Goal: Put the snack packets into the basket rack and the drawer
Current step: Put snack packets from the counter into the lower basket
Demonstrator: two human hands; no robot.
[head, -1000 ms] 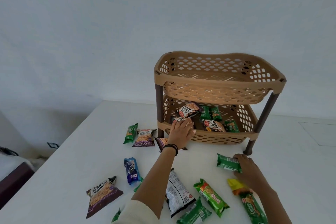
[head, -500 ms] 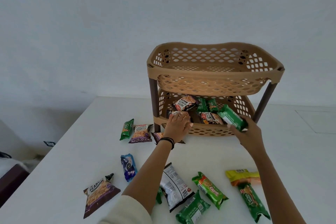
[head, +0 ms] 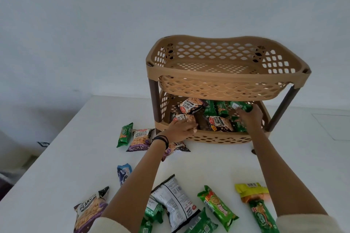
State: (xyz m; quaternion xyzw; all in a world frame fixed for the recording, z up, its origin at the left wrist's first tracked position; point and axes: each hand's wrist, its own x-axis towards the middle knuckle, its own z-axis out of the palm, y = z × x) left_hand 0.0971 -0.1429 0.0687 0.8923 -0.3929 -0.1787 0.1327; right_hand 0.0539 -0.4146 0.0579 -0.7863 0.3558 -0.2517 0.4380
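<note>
A tan two-tier basket rack [head: 223,77] stands on the white table [head: 217,159]. Its top tier is bare; the lower tier [head: 217,136] holds several peanut and green biscuit packets. My right hand [head: 250,117] reaches into the lower tier and grips a green packet [head: 240,106] there. My left hand [head: 181,127] rests on the lower tier's front left rim, fingers over a salted peanuts packet [head: 180,117]. Loose packets lie on the table: a green one [head: 124,134], purple peanuts [head: 141,139], a blue one [head: 124,173], a white-backed one [head: 175,202], a yellow one [head: 251,190].
More packets lie near the table's front edge, among them a peanuts bag [head: 90,212] and green biscuit packs [head: 217,207]. The table's left edge drops off to a floor with dark furniture [head: 5,181]. A plain wall stands behind the rack. No drawer is in view.
My right hand picked the green packet off the table, lifted it to the rack and carried it deeper into the lower tier. My left hand stayed at the front left rim.
</note>
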